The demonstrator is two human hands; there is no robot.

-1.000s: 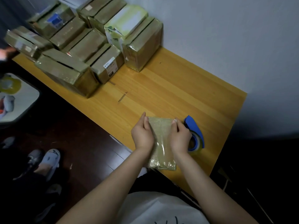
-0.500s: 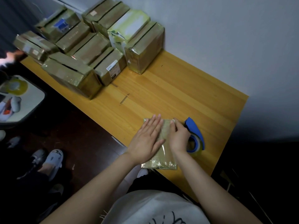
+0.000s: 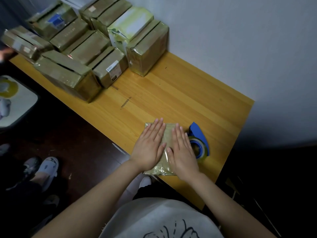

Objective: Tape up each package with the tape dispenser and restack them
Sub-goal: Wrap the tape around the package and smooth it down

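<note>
Two bare hands are pressing down on one flat package (image 3: pixel 160 169). It is lying near the front edge of the wooden table (image 3: pixel 180 93), at about 6 o'clock in the view. The left hand (image 3: pixel 149 146) is lying flat on the package's 9 o'clock side. Its fingers are straight and close together, and it is gripping nothing. The right hand (image 3: pixel 182 150) is lying flat on the 3 o'clock side in the same way, with straight fingers that are holding nothing. A thin strip of the package is showing between the two hands, and its near end is sticking out by the wrists. The package is shining with clear tape. It is closed, so what is inside is not showing.

The blue tape dispenser (image 3: pixel 197 130) is sitting on the table just beside the package, at its 3 o'clock, close to the right hand's little finger. A roll of tape (image 3: pixel 200 152) is sitting in it.

Many more packages (image 3: pixel 89 48) are sitting packed together at 11 o'clock, at the far end of the table by the wall (image 3: pixel 240 40). They are brown boxes, all closed and shiny with tape, so their insides are hidden. One white and green box (image 3: pixel 132 23) is lying at the back. One small box at the front is showing a white label (image 3: pixel 112 66).

At 8 o'clock a foot in a white slipper (image 3: pixel 49 167) is standing on the dark floor (image 3: pixel 77 143).
</note>
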